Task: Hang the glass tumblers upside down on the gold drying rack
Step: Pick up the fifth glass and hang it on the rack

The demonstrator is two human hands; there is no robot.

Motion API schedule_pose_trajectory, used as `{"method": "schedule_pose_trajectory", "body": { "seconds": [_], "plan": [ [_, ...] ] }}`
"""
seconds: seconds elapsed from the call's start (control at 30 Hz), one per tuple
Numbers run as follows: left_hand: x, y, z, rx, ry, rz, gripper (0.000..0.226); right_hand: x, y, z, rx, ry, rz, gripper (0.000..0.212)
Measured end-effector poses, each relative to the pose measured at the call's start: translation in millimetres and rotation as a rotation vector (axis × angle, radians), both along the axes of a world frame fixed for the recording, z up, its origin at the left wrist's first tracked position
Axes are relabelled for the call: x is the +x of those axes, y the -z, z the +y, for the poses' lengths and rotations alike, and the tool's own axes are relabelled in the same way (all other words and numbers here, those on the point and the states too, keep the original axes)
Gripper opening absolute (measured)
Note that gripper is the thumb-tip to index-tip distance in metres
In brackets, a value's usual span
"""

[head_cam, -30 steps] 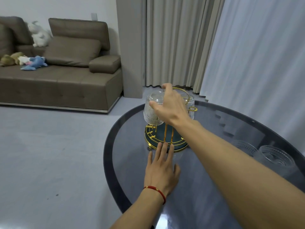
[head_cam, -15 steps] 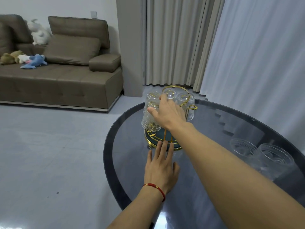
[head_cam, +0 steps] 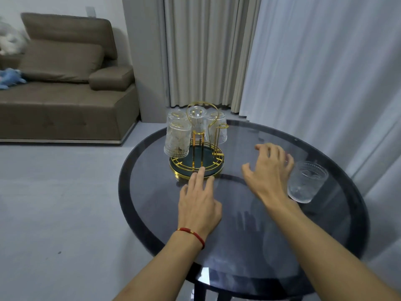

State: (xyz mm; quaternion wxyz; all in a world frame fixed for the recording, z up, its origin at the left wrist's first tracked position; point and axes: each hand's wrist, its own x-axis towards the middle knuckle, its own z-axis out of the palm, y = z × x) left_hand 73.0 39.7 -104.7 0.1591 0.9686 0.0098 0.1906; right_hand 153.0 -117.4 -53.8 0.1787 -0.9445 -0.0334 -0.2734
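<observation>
Glass tumbler (head_cam: 306,181) beside spread right hand (head_cam: 268,171)

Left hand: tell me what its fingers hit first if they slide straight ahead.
The left hand lies flat on the glass table, fingers pointing at the gold drying rack. They would meet its round base rim almost at once; they may already touch it.

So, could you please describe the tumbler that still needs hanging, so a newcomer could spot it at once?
Start at the round dark glass table and find the gold rack near its far edge. Look to the table's right side, just beyond the right hand: a ribbed clear tumbler stands there. Unlike the four hung tumblers, it is mouth-up on the table.
</observation>
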Motion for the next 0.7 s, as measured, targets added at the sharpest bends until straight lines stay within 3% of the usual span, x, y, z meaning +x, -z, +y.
{"method": "schedule_pose_trajectory", "body": {
  "seconds": [0.13,0.33,0.43,0.53,0.63,0.7],
  "plan": [
    [-15,-11,-10,-0.116,0.032,-0.024,0.060,12,9,-42,-0.356,0.176,0.328,0.089],
    [-26,-18,-8,-0.247,0.048,-0.034,0.058,19,9,-62,-0.485,0.132,0.385,0.085],
    [-27,-21,-10,-0.394,0.093,-0.045,0.051,4,2,-61,-0.366,-0.021,0.283,0.076],
    [-27,-27,-15,-0.718,0.117,0.091,0.050,-26,3,-47,-0.181,-0.198,0.145,0.081],
    [-28,-34,-23,-1.107,0.201,0.297,0.074,-56,3,-29,0.163,-0.440,0.219,0.096],
    [-29,-36,-25,-1.216,0.255,0.320,0.085,-70,2,-22,0.232,-0.579,0.271,0.104]
  ]
}}
